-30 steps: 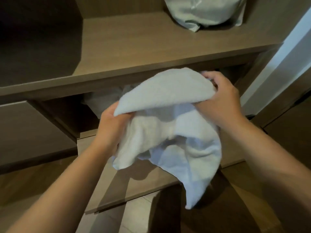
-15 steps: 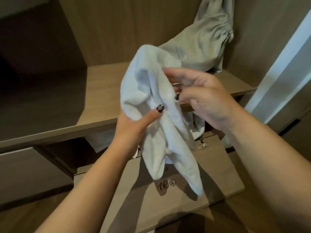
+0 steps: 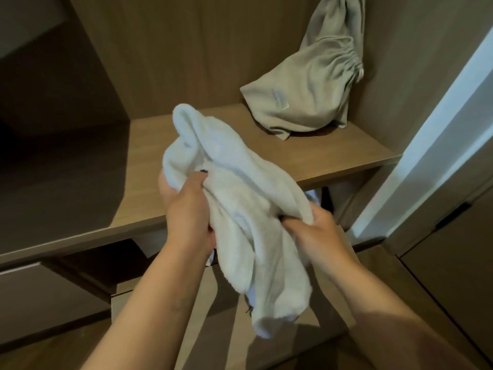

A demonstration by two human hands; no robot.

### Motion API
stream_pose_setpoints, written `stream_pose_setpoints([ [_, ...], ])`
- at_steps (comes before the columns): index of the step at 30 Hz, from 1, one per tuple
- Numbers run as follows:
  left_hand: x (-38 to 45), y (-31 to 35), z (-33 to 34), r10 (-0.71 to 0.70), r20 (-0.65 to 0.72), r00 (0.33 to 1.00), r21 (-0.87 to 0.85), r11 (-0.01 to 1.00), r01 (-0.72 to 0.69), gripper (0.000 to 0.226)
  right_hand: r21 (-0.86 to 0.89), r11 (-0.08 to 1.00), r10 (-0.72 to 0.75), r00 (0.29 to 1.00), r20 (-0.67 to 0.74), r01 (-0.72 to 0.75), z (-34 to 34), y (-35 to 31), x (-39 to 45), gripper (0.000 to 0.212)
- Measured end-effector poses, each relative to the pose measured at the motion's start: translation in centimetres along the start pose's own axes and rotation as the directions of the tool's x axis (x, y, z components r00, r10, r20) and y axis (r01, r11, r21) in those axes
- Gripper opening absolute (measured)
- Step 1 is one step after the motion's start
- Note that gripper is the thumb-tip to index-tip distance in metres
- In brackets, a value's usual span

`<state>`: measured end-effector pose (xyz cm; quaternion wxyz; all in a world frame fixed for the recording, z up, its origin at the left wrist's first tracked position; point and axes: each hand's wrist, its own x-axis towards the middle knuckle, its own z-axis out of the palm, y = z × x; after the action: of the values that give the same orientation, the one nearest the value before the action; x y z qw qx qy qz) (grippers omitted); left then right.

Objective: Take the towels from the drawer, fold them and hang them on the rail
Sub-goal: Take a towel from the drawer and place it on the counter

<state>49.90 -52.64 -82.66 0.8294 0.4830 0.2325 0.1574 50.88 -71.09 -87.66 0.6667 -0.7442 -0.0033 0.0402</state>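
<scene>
The white towel [image 3: 248, 209] is bunched up in the air in front of the shelf [image 3: 314, 156], running from up on the left down to the right. The left hand [image 3: 186, 206] grips its upper part and the right hand [image 3: 317, 231] grips its lower side, both touching it. A grey bag [image 3: 306, 94] sits behind on the shelf, the open drawer [image 3: 202, 297] is below, and no rail shows.

The towel [image 3: 248, 209] hangs between the fingers [image 3: 198, 180] of both hands. Behind the fingers lies the shelf [image 3: 306, 156]. A bag [image 3: 306, 94] sits on it, to their right.
</scene>
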Motion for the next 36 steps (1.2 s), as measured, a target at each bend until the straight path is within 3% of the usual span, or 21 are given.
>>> stream_pose_setpoints([
  [2, 0.0, 1.2, 0.5, 0.168, -0.002, 0.986, 0.148, 0.975, -0.166, 0.041, -0.086, 0.996, -0.03, 0.998, -0.056, 0.025, -1.2, -2.5, 0.5, 0.029],
  [5, -0.9, 4.1, 1.7, 0.287, 0.095, 0.953, 0.434, 0.85, -0.299, 0.047, -0.094, 0.995, -0.03, 0.989, -0.144, 0.016, -2.6, -6.8, 0.7, 0.023],
  [10, -5.1, 12.0, 5.2, 0.249, 0.257, 0.934, 0.494, 0.796, -0.348, 0.059, -0.11, 0.994, -0.052, 0.954, -0.294, 0.02, -3.7, -16.5, -0.2, 0.027],
  [12, -6.8, 16.0, 6.6, 0.213, 0.305, 0.928, 0.501, 0.793, -0.347, 0.045, -0.17, 0.985, -0.102, 0.932, -0.347, 0.044, -3.9, -21.0, -0.8, 0.032],
  [14, -8.2, 19.8, 8.0, 0.11, 0.292, 0.95, 0.486, 0.839, -0.246, 0.023, -0.228, 0.971, -0.149, 0.922, -0.356, 0.069, -4.1, -25.7, -1.4, 0.033],
  [18, -11.1, 26.8, 11.0, -0.126, 0.159, 0.979, 0.378, 0.924, 0.058, 0.022, -0.215, 0.974, -0.105, 0.979, -0.174, 0.066, -3.9, -35.4, -3.5, 0.029],
  [22, -14.3, 33.5, 13.6, -0.226, -0.022, 0.974, 0.213, 0.951, 0.225, 0.033, 0.027, 0.998, 0.051, 0.994, 0.1, -0.054, -3.8, -44.5, -6.6, 0.041],
  [26, -17.1, 40.1, 15.6, -0.229, -0.036, 0.973, 0.109, 0.967, 0.232, 0.021, -0.044, 0.998, 0.054, 0.958, 0.282, -0.043, -4.4, -51.6, -8.6, 0.076],
  [29, -19.7, 44.4, 17.2, -0.277, 0.074, 0.958, -0.06, 0.958, 0.282, 0.03, -0.178, 0.984, 0.054, 0.945, 0.321, 0.004, -4.1, -55.6, -9.7, 0.091],
  [33, -21.8, 49.0, 18.7, -0.28, 0.124, 0.952, -0.124, 0.948, 0.294, 0.041, -0.17, 0.977, -0.076, 0.951, 0.3, 0.132, -3.2, -59.8, -9.9, 0.075],
  [36, -21.8, 52.1, 18.0, -0.166, 0.109, 0.98, 0.013, 0.986, 0.166, 0.035, -0.163, 0.966, -0.153, 0.95, 0.274, 0.202, -2.3, -62.7, -9.2, 0.046],
])
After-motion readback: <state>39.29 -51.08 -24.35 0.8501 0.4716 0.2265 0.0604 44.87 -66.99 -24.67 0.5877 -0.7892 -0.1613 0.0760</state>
